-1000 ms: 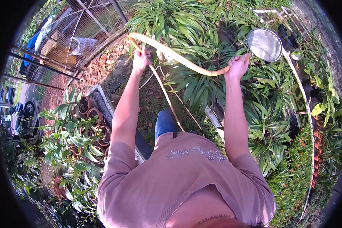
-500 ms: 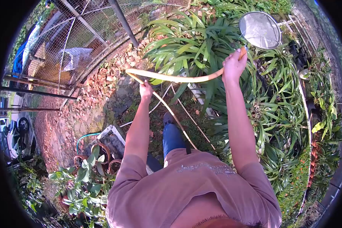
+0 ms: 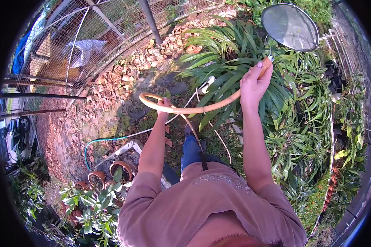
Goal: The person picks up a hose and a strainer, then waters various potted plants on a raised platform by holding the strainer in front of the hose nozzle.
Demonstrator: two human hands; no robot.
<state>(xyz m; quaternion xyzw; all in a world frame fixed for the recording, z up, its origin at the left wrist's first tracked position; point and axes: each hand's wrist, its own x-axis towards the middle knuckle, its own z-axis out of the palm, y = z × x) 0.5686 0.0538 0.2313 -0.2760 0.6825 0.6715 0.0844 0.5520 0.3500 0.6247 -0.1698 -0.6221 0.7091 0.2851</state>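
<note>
My right hand [image 3: 254, 84] is closed around a pale orange hose [image 3: 189, 110], close to its end. Just beyond the thumb, an orange-brown tip with a small metal piece [image 3: 271, 57] sticks out. Past it is a round, dark-rimmed mesh strainer [image 3: 290, 26] above the leaves; how it joins the piece in my hand is hard to make out. My left hand [image 3: 165, 106] grips the same hose, its fingers partly hidden behind the curved loop. Between my hands the hose bows toward me, and from my left hand it runs down past my legs.
Long-leaved plants [image 3: 235, 53] grow ahead and to the right. A wire mesh fence [image 3: 107, 24] curves across the upper left. Dry leaves [image 3: 123, 78] cover the ground. Terracotta pots [image 3: 121, 169], a teal hose [image 3: 95, 143] and leafy plants [image 3: 90, 210] are at lower left.
The hose between my hands has swung lower and its loop now curls in front of my left hand, which is slightly lower. My right hand still grips near the end. The view has shifted.
</note>
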